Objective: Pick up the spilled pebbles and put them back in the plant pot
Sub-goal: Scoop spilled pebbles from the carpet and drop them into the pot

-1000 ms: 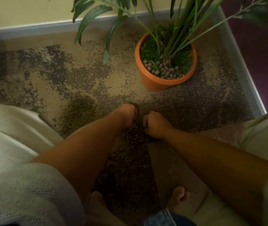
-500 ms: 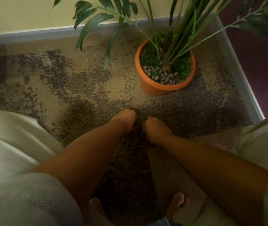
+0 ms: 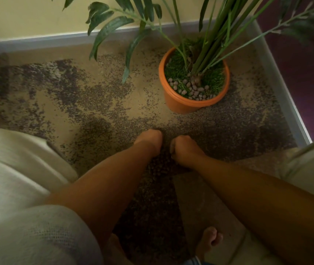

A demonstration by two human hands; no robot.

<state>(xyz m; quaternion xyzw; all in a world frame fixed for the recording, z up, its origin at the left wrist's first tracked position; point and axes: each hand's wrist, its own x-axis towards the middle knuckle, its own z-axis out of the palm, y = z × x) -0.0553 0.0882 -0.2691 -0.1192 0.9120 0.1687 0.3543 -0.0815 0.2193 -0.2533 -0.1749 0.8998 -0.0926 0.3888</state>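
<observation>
A heap of small brown spilled pebbles [image 3: 159, 166] lies on the carpet between my wrists. My left hand [image 3: 149, 139] is bent down onto the heap's far left edge, its fingers hidden under the back of the hand. Just to its right, my right hand [image 3: 182, 149] rests on the heap with its fingers curled in tight. Beyond the hands stands the orange plant pot [image 3: 185, 105], upright, holding green stems, fake grass and several pale pebbles [image 3: 191, 90] along its near side.
The patterned beige and dark carpet [image 3: 79, 96] runs to a grey skirting board [image 3: 37, 42] at the back and a grey threshold strip [image 3: 282, 92] on the right. Long leaves [image 3: 112, 27] hang over the floor left of the pot. My bare foot [image 3: 208, 240] is near the bottom edge.
Both hands stay side by side on the pebble heap, barely shifting. The view has tilted up a little, so the pot sits lower in the frame.
</observation>
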